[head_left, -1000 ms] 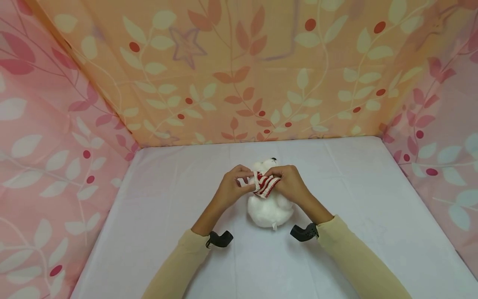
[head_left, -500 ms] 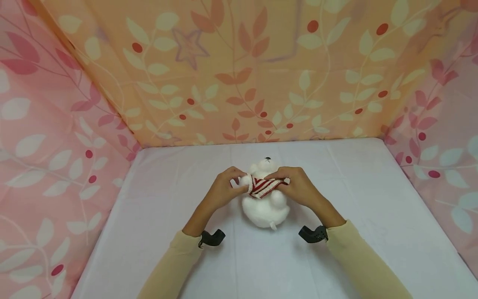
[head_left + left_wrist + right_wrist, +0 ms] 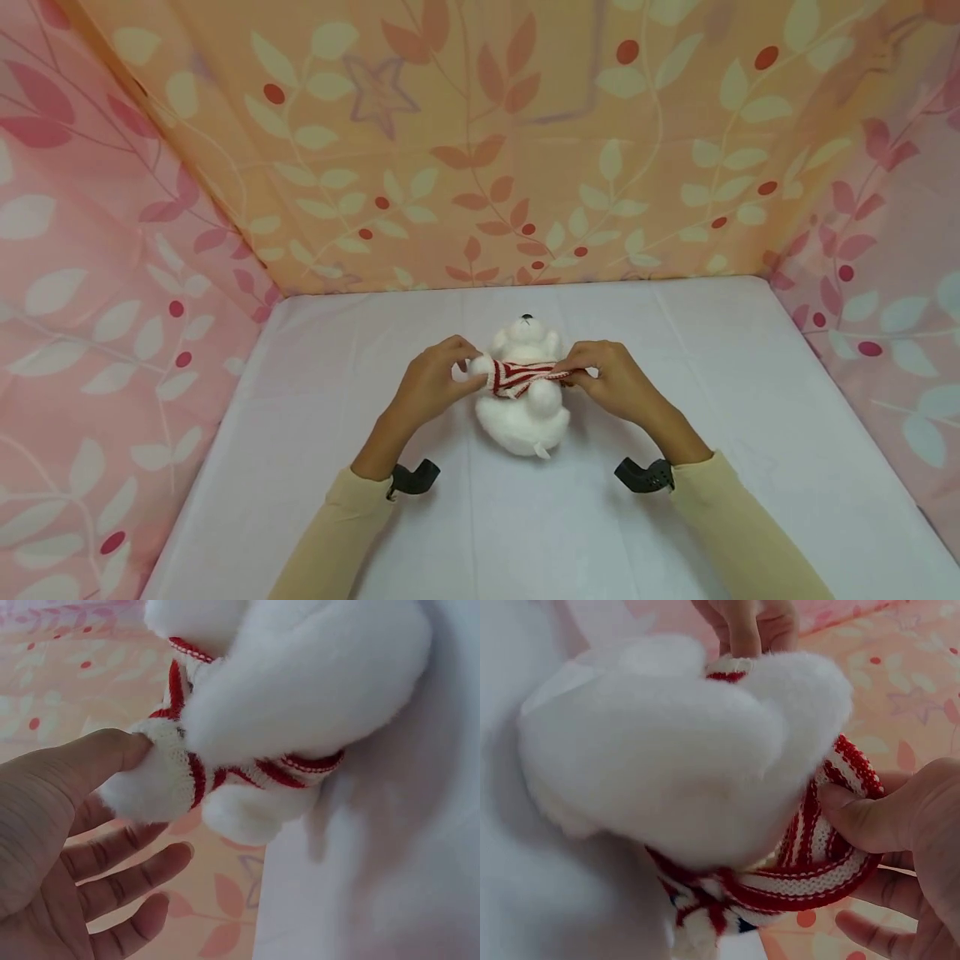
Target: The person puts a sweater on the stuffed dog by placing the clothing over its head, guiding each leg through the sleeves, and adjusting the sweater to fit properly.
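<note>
A white plush bear [image 3: 522, 427] lies on its back, its black nose toward the far side of the table. Around its upper body is a red-and-white striped knitted sweater [image 3: 513, 377]. My left hand [image 3: 433, 379] pinches the bear's paw [image 3: 142, 784] at the cuff of the sleeve; in the left wrist view the thumb lies on the cuff and the other fingers spread loosely. On the other side, my right hand [image 3: 618, 379] pinches the sweater's loose knitted edge [image 3: 817, 881] between thumb and fingers. The bear's face is hidden in both wrist views.
A white-covered table [image 3: 315, 467] lies under the bear. An orange leaf-print curtain [image 3: 450, 167] stands behind it, with pink leaf-print cloth [image 3: 90, 317] along the left and right. Black wrist devices [image 3: 415, 477] sit at both sleeves.
The bear has shifted left and turned, its nose now pointing more straight away. My hands have moved apart, and the sweater is spread wider across the bear.
</note>
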The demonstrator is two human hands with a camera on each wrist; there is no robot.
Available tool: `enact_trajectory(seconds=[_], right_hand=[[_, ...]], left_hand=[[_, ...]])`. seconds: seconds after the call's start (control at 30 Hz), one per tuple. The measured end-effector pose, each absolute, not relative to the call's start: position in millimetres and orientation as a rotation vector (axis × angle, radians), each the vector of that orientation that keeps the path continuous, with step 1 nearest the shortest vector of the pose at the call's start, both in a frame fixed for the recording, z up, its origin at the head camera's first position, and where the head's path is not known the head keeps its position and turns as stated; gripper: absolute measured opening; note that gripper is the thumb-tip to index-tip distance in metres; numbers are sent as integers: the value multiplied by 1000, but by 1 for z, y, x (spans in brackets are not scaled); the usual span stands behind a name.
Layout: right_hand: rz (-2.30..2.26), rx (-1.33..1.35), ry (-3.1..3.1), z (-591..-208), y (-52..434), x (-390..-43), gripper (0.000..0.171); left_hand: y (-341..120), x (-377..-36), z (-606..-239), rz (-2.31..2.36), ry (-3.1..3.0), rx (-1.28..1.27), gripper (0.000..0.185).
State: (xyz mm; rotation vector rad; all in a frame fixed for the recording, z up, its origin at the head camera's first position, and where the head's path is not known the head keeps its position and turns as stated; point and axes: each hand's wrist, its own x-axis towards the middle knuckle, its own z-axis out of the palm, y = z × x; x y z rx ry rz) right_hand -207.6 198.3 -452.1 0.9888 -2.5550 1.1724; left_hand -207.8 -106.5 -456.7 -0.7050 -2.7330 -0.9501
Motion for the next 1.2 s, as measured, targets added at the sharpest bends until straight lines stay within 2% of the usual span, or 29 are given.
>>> enact_trajectory(seconds=[0.4,0.57,0.67,0.8,0.97,1.13,1.2], right_hand=[[1008,879,-2533,-465,215,-206,26],[1192,784,-2484,-467,211,-202,29],[1286,773,-2438,-465,203,-200,30],[1333,813,-2421,-462,192,-200,27],[1351,833,-2407,-461,181,-196,30],[1323,735,-2131,-468,173,-181,46],[1304,682,-2006,-472,169,-175,45]], left_hand=[[-107,-208,-457,-954,-2672,-741,20],[-98,-207,-462,-1037,-2631,-805,31],[-89,-208,-464,-943,-2575,-884,43],[-76,-210,-461,-794,-2486,-1053,49],[-64,-211,-456,-755,-2445,-1175,39],[-60,-213,-458,-688,-2487,-1154,26],[-60,-213,-459,-651,-2507,-1126,22]])
